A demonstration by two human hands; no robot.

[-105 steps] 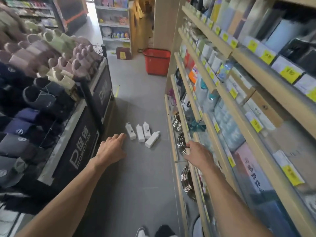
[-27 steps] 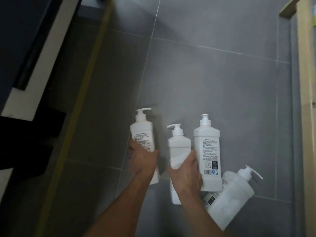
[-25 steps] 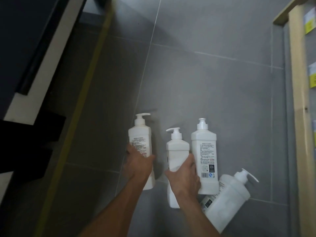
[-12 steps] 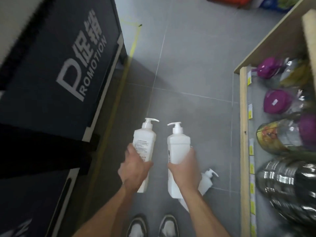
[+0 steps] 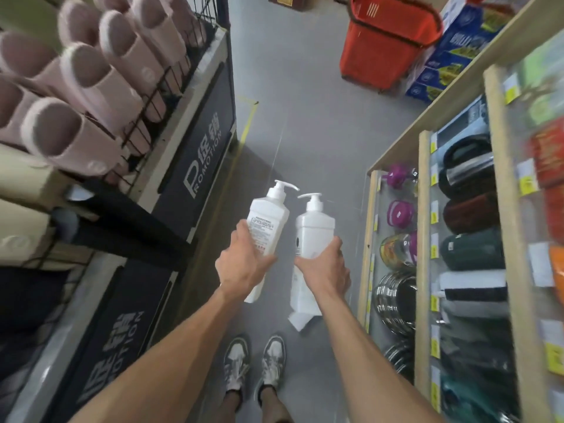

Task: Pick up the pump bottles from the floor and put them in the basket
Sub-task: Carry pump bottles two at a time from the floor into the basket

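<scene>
The left hand (image 5: 244,267) is curled round a labelled white pump bottle (image 5: 268,215) and the right hand (image 5: 323,270) round a second pump bottle (image 5: 314,227) just beside it, both clear of the floor. The red shopping basket (image 5: 375,56) stands well ahead of both hands, so neither is delivered. Part of another white bottle (image 5: 300,321) lies under the right wrist, yet to be collected.

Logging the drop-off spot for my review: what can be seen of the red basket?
The red basket looks like plastic, with slotted walls and a dark band along its rim. It stands upright on the grey floor at the aisle's far end, beside blue boxes stacked by the shelf end. Its inside is mostly hidden.
</scene>
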